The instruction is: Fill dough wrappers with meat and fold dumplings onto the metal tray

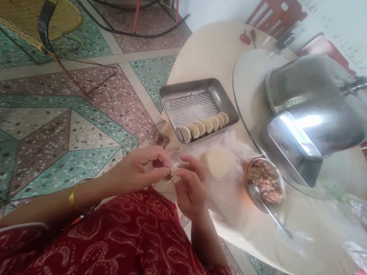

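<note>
Between my fingertips is a small dumpling (170, 174), its wrapper partly folded around some filling. My left hand (145, 165) pinches it from one side, and my right hand (192, 186) grips its other edge; the fingers cover most of it. Just right of my right hand lies a stack of round dumpling wrappers (217, 163) on a plastic sheet. Beyond that, a bowl of minced filling (266, 179) has a metal spoon (271, 212) resting in it. Several folded dumplings (206, 125) sit in a row along the near side of a metal tray (180, 91).
A large metal lid (323, 100) and an upturned metal tin (294, 149) rest on a glass turntable (247, 73). Clear plastic bags (365, 229) lie at the right of the round table (198, 51). Chairs stand around, including a yellow woven one (31, 13).
</note>
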A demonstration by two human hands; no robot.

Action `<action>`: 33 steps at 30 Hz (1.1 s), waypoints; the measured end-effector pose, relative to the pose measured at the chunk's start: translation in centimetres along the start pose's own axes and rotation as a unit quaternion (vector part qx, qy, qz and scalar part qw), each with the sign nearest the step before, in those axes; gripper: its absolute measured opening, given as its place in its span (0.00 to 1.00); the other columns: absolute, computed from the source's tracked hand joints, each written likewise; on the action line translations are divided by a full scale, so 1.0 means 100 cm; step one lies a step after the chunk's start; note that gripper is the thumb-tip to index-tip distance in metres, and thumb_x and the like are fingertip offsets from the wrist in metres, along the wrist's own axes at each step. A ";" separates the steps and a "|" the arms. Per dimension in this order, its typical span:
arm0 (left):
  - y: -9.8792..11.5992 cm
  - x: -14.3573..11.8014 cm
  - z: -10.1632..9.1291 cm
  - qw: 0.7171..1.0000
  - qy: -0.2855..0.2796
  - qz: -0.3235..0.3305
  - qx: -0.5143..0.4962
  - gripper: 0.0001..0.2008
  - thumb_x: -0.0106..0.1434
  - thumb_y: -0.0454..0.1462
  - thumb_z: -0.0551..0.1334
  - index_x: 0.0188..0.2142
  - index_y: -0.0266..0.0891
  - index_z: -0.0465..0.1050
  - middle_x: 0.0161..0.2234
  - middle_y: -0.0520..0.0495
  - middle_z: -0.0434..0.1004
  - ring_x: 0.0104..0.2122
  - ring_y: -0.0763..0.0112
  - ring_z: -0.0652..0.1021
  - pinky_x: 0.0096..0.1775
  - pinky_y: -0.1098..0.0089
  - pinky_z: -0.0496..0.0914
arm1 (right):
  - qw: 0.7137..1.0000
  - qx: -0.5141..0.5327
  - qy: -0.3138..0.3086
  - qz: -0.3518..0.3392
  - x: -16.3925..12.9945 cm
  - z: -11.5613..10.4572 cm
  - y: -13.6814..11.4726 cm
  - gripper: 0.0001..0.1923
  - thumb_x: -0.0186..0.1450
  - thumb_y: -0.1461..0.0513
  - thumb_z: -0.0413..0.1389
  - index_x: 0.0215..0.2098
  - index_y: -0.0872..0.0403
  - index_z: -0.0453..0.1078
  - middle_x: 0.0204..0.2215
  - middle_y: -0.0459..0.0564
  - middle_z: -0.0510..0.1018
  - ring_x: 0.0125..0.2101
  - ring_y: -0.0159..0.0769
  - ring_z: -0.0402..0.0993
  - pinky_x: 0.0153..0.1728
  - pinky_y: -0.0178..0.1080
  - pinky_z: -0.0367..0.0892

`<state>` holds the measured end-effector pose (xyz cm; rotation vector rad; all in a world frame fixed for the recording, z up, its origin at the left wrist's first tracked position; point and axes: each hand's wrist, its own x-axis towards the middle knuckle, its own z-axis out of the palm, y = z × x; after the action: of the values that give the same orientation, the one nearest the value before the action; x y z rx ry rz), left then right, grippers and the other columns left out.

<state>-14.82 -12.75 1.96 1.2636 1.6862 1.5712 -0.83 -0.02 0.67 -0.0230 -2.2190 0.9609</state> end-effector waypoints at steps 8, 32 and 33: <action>0.006 0.000 -0.002 1.000 0.000 0.006 -0.004 0.04 0.61 0.34 0.60 0.31 0.39 0.73 0.27 0.51 0.74 0.28 0.73 0.73 0.31 0.72 0.68 | 1.000 0.010 0.020 -0.009 0.003 0.004 -0.002 0.07 0.68 0.66 0.52 0.43 0.50 0.66 0.49 0.55 0.72 0.34 0.31 0.75 0.36 0.40 0.76; 0.005 -0.004 -0.001 0.959 0.083 0.177 0.203 0.04 0.62 0.34 0.65 0.35 0.41 0.70 0.30 0.52 0.77 0.31 0.72 0.75 0.35 0.71 0.69 | 0.994 -0.044 0.098 0.016 0.006 0.010 -0.005 0.10 0.67 0.68 0.55 0.44 0.50 0.72 0.48 0.54 0.73 0.34 0.33 0.77 0.35 0.40 0.78; 0.005 -0.003 0.000 0.960 0.087 0.174 0.203 0.04 0.62 0.34 0.64 0.34 0.41 0.70 0.29 0.52 0.76 0.31 0.72 0.75 0.35 0.71 0.69 | 0.994 -0.042 0.098 0.014 0.006 0.010 -0.006 0.10 0.66 0.68 0.55 0.44 0.50 0.71 0.48 0.54 0.73 0.34 0.33 0.77 0.35 0.40 0.78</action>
<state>-14.50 -13.09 2.40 1.7516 2.0625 1.6201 -1.80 -0.91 0.92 -0.1804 -2.0802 0.8412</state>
